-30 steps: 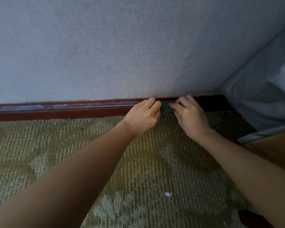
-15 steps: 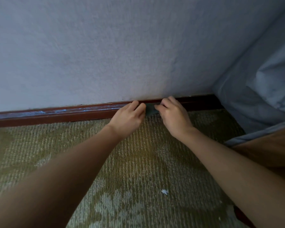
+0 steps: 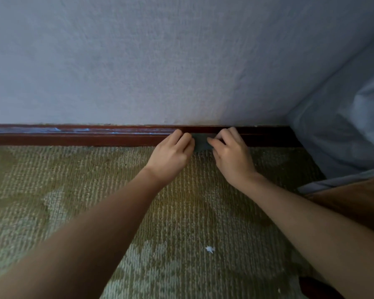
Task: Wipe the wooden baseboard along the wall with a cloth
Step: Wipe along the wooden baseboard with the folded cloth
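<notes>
A: Where's the cloth (image 3: 200, 142)?

B: Flat vs. the baseboard (image 3: 95, 137), right of centre, btwn both hands. Left hand (image 3: 171, 154) pinches its left end, right hand (image 3: 233, 157) its right end. Fingers of both are curled, knuckles up by the wall (image 3: 138, 61).

A: How'll it handle?

B: Soft, light and limp, I'd judge. No stiffness, so it'll bunch unless kept taut. Best hold: both ends as now, or wad it under the fingers and press on the wood face. The board itself is rigid and fixed. It's glossy, so the cloth should slide easy.

A: Looks?

B: Cloth's small, dark grey-green. Only a patch shows btwn the hands, so can't tell if it's folded. Board's dark red-brown, shiny, w/ a stepped top ledge and pale bluish streaks along the left stretch. It runs along above the carpet (image 3: 73, 190) to the bluish bedding (image 3: 343, 130) at the right.
</notes>
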Tool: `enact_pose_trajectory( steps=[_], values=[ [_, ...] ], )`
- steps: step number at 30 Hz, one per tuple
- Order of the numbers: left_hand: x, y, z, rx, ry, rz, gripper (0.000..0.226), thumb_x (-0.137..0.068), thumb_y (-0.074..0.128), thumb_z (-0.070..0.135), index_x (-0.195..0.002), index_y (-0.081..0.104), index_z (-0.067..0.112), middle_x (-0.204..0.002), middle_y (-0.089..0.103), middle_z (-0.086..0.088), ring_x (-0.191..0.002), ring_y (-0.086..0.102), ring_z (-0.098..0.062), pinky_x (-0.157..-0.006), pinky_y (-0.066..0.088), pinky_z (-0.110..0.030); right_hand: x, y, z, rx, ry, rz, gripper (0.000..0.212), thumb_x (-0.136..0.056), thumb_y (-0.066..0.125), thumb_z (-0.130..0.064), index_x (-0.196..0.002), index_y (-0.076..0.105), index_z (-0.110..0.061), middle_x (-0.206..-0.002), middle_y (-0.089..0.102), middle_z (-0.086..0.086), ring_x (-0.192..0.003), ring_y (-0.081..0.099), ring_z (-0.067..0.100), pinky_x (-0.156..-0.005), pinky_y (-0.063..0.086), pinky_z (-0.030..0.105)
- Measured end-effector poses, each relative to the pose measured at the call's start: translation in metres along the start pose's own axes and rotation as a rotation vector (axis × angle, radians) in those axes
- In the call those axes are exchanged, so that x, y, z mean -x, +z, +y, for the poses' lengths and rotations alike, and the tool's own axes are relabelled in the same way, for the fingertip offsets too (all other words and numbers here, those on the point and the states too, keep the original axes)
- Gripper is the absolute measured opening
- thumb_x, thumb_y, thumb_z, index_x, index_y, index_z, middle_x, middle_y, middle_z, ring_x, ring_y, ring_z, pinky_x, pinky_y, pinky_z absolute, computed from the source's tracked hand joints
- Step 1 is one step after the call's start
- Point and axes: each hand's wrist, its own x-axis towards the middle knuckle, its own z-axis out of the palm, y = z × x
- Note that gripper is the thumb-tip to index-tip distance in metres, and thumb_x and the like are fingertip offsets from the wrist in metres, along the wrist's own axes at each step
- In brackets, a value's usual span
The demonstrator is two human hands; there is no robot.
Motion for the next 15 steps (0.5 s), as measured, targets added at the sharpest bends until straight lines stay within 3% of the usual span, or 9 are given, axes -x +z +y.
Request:
enact_pose_trajectory(
  steps=[8, 15],
  values=[
    [-0.008, -0.009, -0.006, -0.011, 0.018, 0.008, 0.025, -0.079, 0.046, 0.000, -0.083, 0.069, -0.008, -0.077, 0.064, -0.017, -0.066, 0.062, -0.029, -0.058, 0.053, -0.033, -0.007, -0.007, 0.002, -0.046, 0.017, 0.000, 0.025, -0.068, 0.069, 0.016, -0.091, 0.069, 0.010, -0.080, 0.061, 0.021, -0.077, 0.059, 0.039, -0.063, 0.053, 0.045],
    [0.002, 0.005, -0.020, -0.011, 0.056, 0.032, 0.028, -0.080, 0.045, 0.000, -0.091, 0.069, -0.008, -0.082, 0.065, -0.018, -0.071, 0.063, -0.031, -0.061, 0.055, -0.035, -0.011, 0.009, -0.012, 0.001, 0.058, 0.075, 0.025, -0.062, 0.070, 0.018, -0.085, 0.070, 0.009, -0.076, 0.062, 0.019, -0.074, 0.060, 0.037, -0.062, 0.054, 0.042]
  ],
)
